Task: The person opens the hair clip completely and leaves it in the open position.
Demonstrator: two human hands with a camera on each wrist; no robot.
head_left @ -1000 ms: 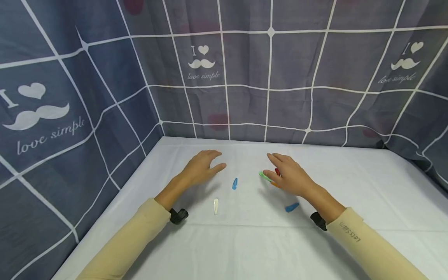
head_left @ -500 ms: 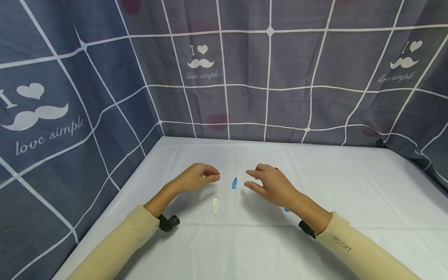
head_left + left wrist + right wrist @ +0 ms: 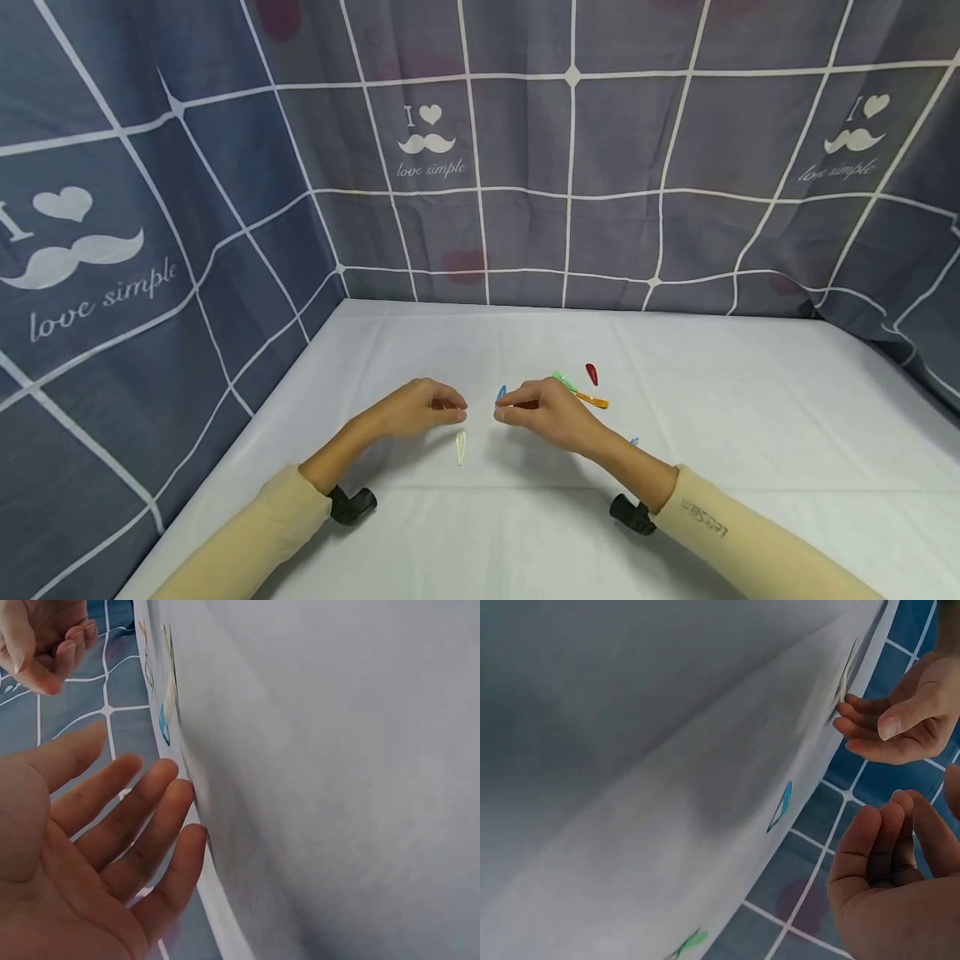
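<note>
In the head view, my left hand [image 3: 422, 408] hovers over the white table just behind a cream snap hair clip [image 3: 461, 448]. Its fingers are relaxed and spread in the left wrist view, with nothing in them. My right hand [image 3: 546, 412] is over a light blue snap hair clip [image 3: 501, 393], partly hiding it. From the right wrist, that blue clip [image 3: 780, 807] lies on the cloth apart from my loosely bent right fingers [image 3: 855, 847], which hold nothing.
Right of my right hand lie a red clip [image 3: 592, 374], a green clip [image 3: 564, 381] and an orange clip [image 3: 592, 401]. Another blue clip [image 3: 634, 441] is mostly hidden by the right wrist. A checked curtain [image 3: 517, 225] borders the table's back and left side.
Both hands have come down and nearer to me. The right one has also swung left to the blue clip, uncovering the red, green and orange clips. All clips stay in place.
</note>
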